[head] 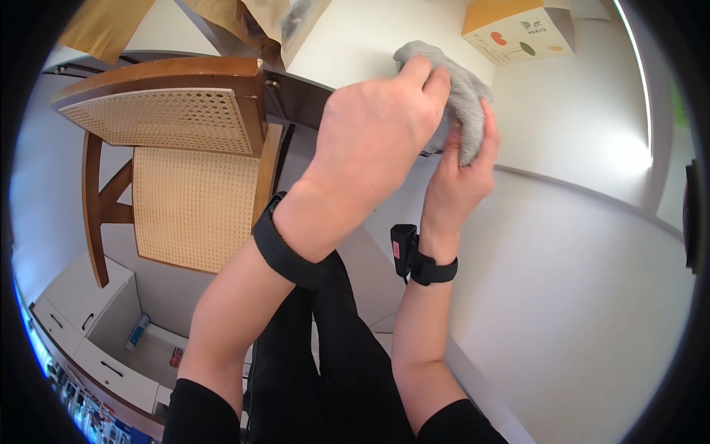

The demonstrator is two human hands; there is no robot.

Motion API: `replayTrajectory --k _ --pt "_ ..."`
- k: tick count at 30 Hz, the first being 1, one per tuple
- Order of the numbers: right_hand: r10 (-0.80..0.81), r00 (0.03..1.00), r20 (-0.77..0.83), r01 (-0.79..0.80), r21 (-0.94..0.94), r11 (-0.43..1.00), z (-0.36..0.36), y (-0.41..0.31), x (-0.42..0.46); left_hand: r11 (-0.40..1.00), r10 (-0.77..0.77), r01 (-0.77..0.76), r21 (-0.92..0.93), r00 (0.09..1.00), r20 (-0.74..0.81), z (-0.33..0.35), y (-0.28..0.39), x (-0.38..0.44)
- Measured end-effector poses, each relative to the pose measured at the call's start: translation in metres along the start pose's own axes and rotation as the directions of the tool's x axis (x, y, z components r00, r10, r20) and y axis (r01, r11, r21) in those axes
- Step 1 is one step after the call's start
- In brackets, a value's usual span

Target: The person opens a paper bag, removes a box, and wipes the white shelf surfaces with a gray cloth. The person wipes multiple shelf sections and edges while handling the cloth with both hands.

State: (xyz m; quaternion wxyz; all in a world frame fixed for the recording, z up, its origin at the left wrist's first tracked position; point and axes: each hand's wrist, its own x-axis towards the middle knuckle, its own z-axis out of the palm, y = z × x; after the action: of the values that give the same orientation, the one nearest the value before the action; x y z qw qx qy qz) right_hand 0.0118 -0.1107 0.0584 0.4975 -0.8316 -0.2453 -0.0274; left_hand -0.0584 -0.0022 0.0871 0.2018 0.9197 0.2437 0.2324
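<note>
A soft grey fabric item (468,91), perhaps a sock or a cloth, is held up in front of a white surface near the top of the view. My left hand (380,133) pinches its upper part between thumb and fingers, with the back of the hand towards the camera. Lower down on the right, my right hand (463,161) grips a hanging fold of the same fabric between its thumb and fingers. Part of the fabric is hidden behind my left hand. Each wrist wears a black strap, and a small black device sits on the right one.
A wooden chair with woven cane panels (194,205) stands at the left. A printed carton (518,39) sits on the white surface (355,41) at the upper right, brown paper bags (233,22) at the upper left. White drawers (113,366) are at the lower left, a white wall (560,283) at the right.
</note>
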Motion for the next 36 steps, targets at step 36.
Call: replayTrajectory --k 36 --pt "0.227 0.914 0.337 -0.083 -0.391 0.917 0.038 0.033 0.017 0.975 -0.204 0.221 -0.036 0.942 0.267 0.061 -0.019 0.005"
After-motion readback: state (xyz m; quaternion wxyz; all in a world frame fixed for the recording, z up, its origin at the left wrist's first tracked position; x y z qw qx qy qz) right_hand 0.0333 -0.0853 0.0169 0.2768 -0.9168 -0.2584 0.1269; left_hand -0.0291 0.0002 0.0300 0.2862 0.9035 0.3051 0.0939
